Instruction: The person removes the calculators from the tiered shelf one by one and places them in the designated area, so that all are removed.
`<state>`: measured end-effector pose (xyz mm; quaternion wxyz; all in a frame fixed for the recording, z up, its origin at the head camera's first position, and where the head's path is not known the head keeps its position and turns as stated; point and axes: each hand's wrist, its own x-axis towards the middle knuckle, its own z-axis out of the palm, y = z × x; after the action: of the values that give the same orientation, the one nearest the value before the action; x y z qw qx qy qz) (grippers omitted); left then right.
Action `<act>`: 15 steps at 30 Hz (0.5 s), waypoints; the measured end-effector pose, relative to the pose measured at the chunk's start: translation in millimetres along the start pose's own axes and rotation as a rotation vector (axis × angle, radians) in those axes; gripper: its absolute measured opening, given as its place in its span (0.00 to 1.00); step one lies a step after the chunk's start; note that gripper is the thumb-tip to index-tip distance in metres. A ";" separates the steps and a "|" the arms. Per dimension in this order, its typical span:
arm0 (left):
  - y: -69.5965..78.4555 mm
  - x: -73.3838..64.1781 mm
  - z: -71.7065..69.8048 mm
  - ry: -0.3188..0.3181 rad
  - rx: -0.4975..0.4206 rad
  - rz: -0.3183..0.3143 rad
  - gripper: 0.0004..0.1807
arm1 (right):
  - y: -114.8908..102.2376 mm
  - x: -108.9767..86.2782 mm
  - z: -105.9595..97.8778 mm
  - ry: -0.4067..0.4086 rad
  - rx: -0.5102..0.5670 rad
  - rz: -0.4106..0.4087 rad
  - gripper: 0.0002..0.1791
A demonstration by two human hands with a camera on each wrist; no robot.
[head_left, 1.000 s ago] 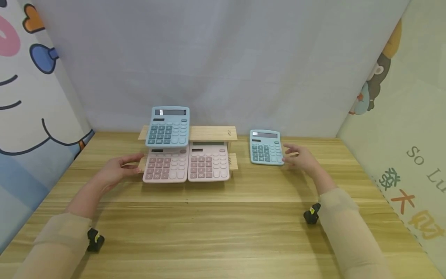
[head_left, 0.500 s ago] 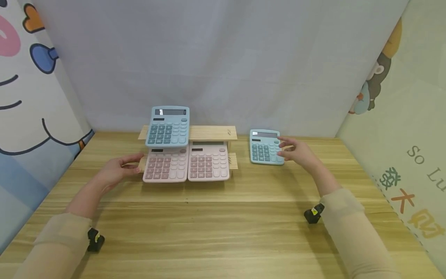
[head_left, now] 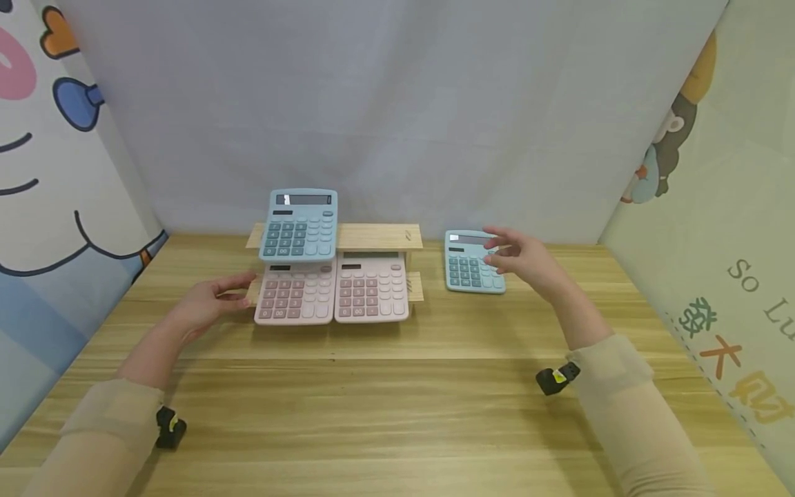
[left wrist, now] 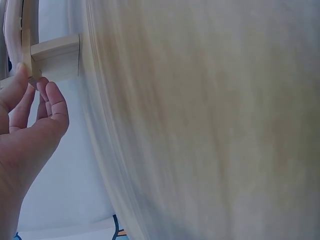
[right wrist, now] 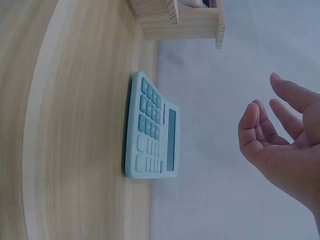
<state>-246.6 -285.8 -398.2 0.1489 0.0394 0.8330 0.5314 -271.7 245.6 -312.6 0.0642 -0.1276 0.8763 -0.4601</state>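
Note:
My left hand (head_left: pixel 208 304) pinches the left end of the lower board of a two-tier wooden stand (head_left: pixel 379 237); in the left wrist view the thumb lies on the board's end (left wrist: pixel 27 55), fingertips under it. A blue calculator (head_left: pixel 299 228) leans on the upper tier at the left. Two pink calculators, a left one (head_left: pixel 295 297) and a right one (head_left: pixel 373 290), sit side by side on the lower tier. Another blue calculator (right wrist: pixel 150 135) lies face up on the table, right of the stand. My right hand (head_left: pixel 524 262) hovers over its right side, fingers loosely bent and holding nothing.
The wooden table (head_left: pixel 348 414) reaches back to a pale grey cloth (head_left: pixel 397 124). Cartoon-printed panels stand at both sides, a left one (head_left: pixel 56 172) and a right one (head_left: pixel 714 228).
My right hand has risen and shifted left, from beside the table calculator's right edge to over its upper right part. The left hand, stand and calculators have stayed in place.

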 end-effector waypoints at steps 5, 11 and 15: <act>-0.2 -0.2 0.1 0.000 -0.001 -0.001 0.38 | -13.1 0.2 5.2 0.010 0.034 -0.020 0.33; -0.9 0.4 0.1 -0.003 -0.006 0.006 0.38 | -31.8 -2.9 14.3 0.028 0.106 -0.047 0.33; -1.3 0.9 0.1 -0.003 -0.004 0.006 0.38 | -42.3 -4.2 21.7 0.055 0.150 -0.065 0.33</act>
<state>-247.3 -286.1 -399.6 0.1484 0.0424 0.8316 0.5335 -255.7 206.6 -290.1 0.0348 -0.1380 0.8363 -0.5295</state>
